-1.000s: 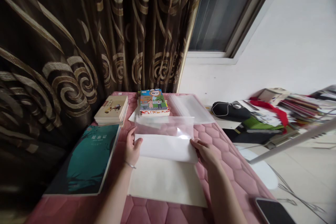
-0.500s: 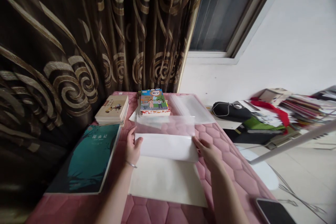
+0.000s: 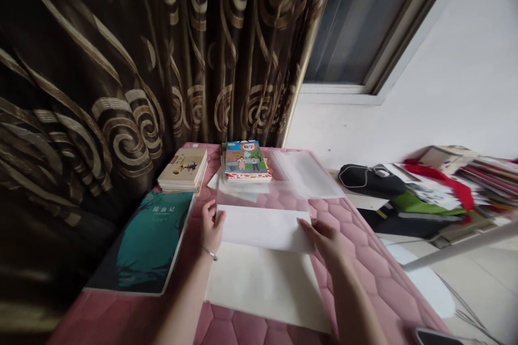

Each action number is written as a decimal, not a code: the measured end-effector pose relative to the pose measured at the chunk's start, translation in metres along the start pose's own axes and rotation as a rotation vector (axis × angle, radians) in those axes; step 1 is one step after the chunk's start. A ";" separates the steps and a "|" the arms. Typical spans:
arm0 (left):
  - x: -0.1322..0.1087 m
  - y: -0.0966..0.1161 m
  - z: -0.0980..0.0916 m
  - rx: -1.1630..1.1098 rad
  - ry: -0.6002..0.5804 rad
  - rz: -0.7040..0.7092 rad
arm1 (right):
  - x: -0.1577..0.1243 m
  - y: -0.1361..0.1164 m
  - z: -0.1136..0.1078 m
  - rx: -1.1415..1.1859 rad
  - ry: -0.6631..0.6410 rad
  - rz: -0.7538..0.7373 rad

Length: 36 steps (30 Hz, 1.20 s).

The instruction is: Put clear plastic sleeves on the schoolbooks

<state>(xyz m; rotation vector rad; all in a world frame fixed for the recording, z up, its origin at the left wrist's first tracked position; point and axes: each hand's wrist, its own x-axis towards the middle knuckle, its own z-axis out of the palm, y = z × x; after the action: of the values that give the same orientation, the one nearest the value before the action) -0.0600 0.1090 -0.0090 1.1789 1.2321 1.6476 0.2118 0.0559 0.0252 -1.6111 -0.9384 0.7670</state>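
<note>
In front of me, my left hand grips the left edge of a white sheet, thumb on top. At its right edge my right hand pinches the sheet between thumb and fingers. A clear plastic film extends beyond the sheet's far edge; I cannot tell whether the two are joined. Nearer to me lies a cream-coloured page, partly covered by the white sheet. Left of my left hand is a large teal book, lying flat.
Pink quilted cloth covers the table. Toward the back stand a small book stack and colourful textbooks. Clear plastic covers lie at the back right. A phone-like device sits at the near right. Clutter fills the right side.
The whole scene has shifted right in view as my head turned slightly left. The film's far edge shows more faintly. Both hands keep hold of the white sheet.
</note>
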 end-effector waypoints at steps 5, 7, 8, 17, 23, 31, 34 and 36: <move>0.003 -0.009 -0.003 0.208 0.143 -0.063 | 0.010 0.012 0.006 -0.126 0.098 -0.020; 0.003 -0.009 -0.004 0.251 0.119 -0.079 | 0.011 0.014 0.007 -0.176 0.111 -0.018; 0.003 -0.009 -0.004 0.277 0.103 -0.087 | 0.011 0.014 0.008 -0.208 0.105 -0.013; 0.001 -0.008 -0.004 0.502 0.065 -0.130 | 0.011 0.013 0.004 -0.279 -0.025 0.199; 0.003 -0.013 -0.002 0.581 0.104 -0.136 | 0.011 0.018 0.002 -0.312 -0.058 0.176; 0.002 -0.008 -0.001 0.573 0.093 -0.130 | 0.012 0.024 0.011 -0.437 0.023 0.047; 0.002 -0.009 -0.001 0.564 0.097 -0.121 | 0.014 0.028 0.008 -0.389 0.009 0.070; 0.003 -0.009 -0.001 0.555 0.104 -0.110 | 0.015 0.031 0.009 -0.401 0.042 0.069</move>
<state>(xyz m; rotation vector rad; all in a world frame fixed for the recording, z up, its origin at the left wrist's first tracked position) -0.0611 0.1136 -0.0176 1.3254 1.8634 1.3347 0.2174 0.0689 -0.0073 -2.0080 -1.0578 0.6128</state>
